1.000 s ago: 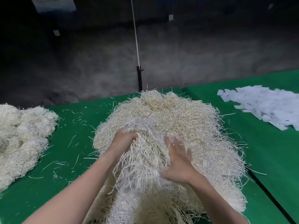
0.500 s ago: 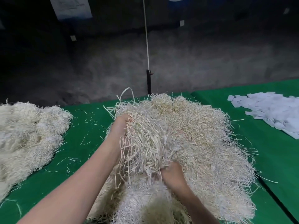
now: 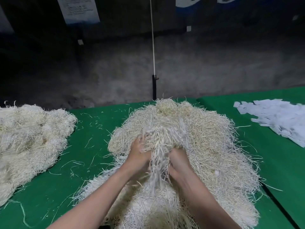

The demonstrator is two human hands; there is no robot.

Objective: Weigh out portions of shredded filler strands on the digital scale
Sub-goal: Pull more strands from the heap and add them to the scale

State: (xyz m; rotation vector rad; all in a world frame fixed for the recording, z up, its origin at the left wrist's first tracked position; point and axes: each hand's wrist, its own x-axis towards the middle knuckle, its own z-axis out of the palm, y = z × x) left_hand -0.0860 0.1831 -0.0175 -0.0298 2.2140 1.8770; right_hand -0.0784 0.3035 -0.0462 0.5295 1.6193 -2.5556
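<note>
Cream strand clump [image 3: 162,138] bunched between left hand [image 3: 138,157] and right hand [image 3: 179,160], both curled closed, atop pile [image 3: 214,146].

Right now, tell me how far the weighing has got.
Done: nothing shows as weighed; no scale is in view. A second heap lies to the left, purpose unclear. In hand: the left hand and right hand grip a clump of strands atop the main pile. Left: carrying it to a scale and weighing.
</note>
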